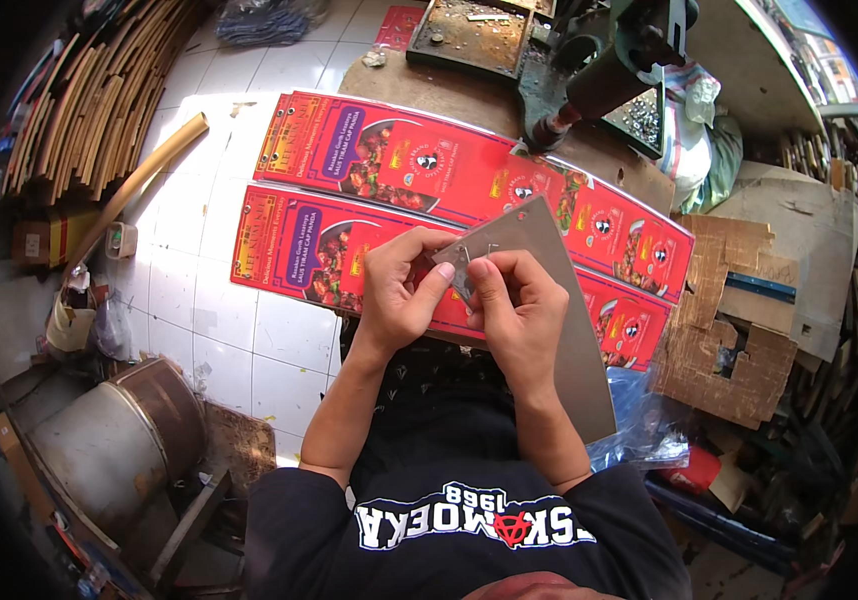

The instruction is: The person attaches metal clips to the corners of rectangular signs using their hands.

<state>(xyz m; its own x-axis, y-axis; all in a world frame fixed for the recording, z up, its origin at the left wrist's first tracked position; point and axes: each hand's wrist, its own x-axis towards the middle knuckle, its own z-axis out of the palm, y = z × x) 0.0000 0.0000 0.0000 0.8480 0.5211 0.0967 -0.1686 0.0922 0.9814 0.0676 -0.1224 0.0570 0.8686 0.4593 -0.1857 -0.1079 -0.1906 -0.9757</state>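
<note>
Both my hands meet over one end of a flat grey-brown board [579,340], which lies slanted across the red printed panels and toward my lap. A small hole shows near the board's far corner. My left hand [401,292] is closed, its thumb pressed against a small shiny, see-through piece [460,272]. From the other side my right hand [524,318] pinches the same piece, thumb against bent fingers. What the piece is, I cannot make out. Beneath my hands lie two long red printed panels [294,240], one behind the other.
A dark green press-like machine [609,85] stands beyond the panels, beside a tray [469,35] of small bits. Brown cardboard [739,320] lies at right, near clear plastic wrap [639,420]. A metal drum [114,430] and stacked boards [89,100] occupy the left.
</note>
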